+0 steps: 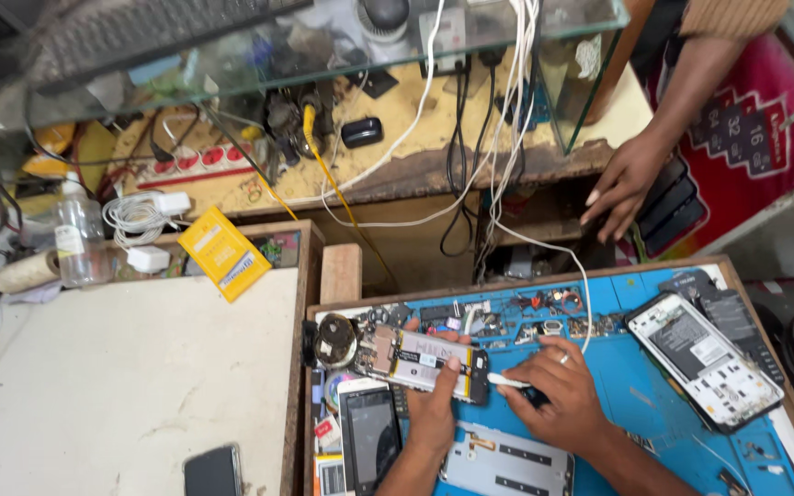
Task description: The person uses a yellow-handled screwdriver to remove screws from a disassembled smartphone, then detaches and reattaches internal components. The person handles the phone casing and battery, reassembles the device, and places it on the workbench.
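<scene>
An opened phone [420, 360] with its battery and board showing lies on the blue work mat [636, 377]. My left hand [434, 404] presses on its near edge with the thumb on the lower right corner. My right hand [558, 390], a ring on one finger, pinches a white cable plug [507, 380] at the phone's right end. The white cable [581, 285] runs up and away toward the shelf. A detached silver back cover [507, 464] sits just under both wrists.
Another person's hand [625, 184] reaches onto the wooden shelf at upper right. A second opened phone [705, 358] lies on the mat's right. A dark-screened phone [371, 436] rests left of my arm. Small parts crowd the mat's far edge [507, 317]. A yellow box [224, 253], a bottle [80, 239] and a black phone [213, 471] are on the left table.
</scene>
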